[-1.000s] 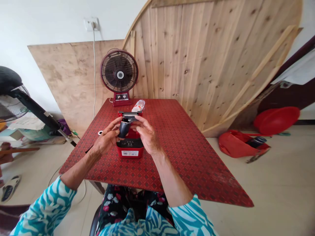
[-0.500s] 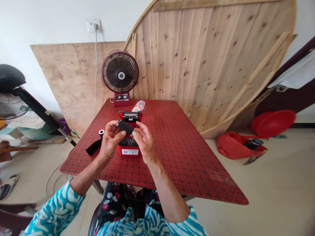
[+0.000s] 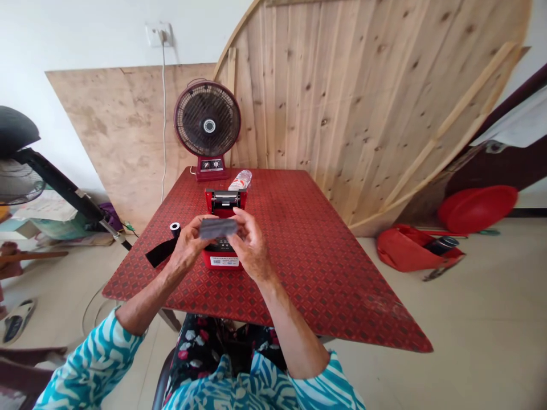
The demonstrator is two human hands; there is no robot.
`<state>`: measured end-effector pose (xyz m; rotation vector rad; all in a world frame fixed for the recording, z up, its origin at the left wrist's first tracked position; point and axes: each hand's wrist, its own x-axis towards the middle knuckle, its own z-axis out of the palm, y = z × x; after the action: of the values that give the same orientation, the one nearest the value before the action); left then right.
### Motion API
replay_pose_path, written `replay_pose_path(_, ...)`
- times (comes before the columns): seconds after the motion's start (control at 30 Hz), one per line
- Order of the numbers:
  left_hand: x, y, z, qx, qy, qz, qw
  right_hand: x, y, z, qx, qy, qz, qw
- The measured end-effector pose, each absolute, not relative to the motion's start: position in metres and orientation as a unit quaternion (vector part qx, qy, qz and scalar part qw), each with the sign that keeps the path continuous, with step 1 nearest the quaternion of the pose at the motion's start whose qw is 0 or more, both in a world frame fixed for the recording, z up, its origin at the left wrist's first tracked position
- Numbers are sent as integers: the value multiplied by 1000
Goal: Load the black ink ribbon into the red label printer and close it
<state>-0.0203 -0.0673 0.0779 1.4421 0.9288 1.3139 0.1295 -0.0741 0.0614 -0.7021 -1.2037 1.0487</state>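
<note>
Both my hands hold a flat dark grey piece [image 3: 217,228] by its ends, just above a red thermal printer [image 3: 224,200]. My left hand [image 3: 190,245] pinches the piece's left end, and my right hand [image 3: 252,245] holds its right end. The printer's top stands open at the back, showing a metal roller area, and my hands hide its middle. To the left of my left hand, a black ribbon strip [image 3: 161,252] lies on the table with a small spool [image 3: 175,229] at its end. Neither hand touches them.
The red patterned table [image 3: 325,285] holds a plastic bottle [image 3: 240,180] lying behind the printer. A maroon desk fan [image 3: 207,126] stands at the back edge. A floor fan [image 3: 21,182] stands at left, and a red basin [image 3: 477,208] and red bag [image 3: 410,250] lie on the floor at right.
The dark piece has turned from a steep tilt to nearly level, and it now sits slightly lower over the printer. The ribbon strip and spool on the table have not visibly moved.
</note>
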Motion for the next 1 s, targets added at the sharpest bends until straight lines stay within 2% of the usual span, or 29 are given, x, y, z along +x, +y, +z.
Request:
replay_pose_path(0.2,-28,-49,102,625,400,477,471,143,-58,61,-307,-559,450,625)
replay_pose_path(0.37,-28,-24,92,660,435,445,422,175,-30,35,-382,-477,386,691)
replay_pose_path(0.57,-25,1,68,750,492,310,315,187,-13,-22,-466,-426,402,663)
replay_pose_path(0.77,-16,11,85,802,527,184,214,182,-7,-39,-468,-425,427,646)
replay_pose_path(0.87,-13,16,91,821,508,145,217,182,-5,-43,-467,-431,428,643)
replay_pose_path(1.0,-19,19,89,819,488,161,255,184,-4,-48,-465,-455,415,636)
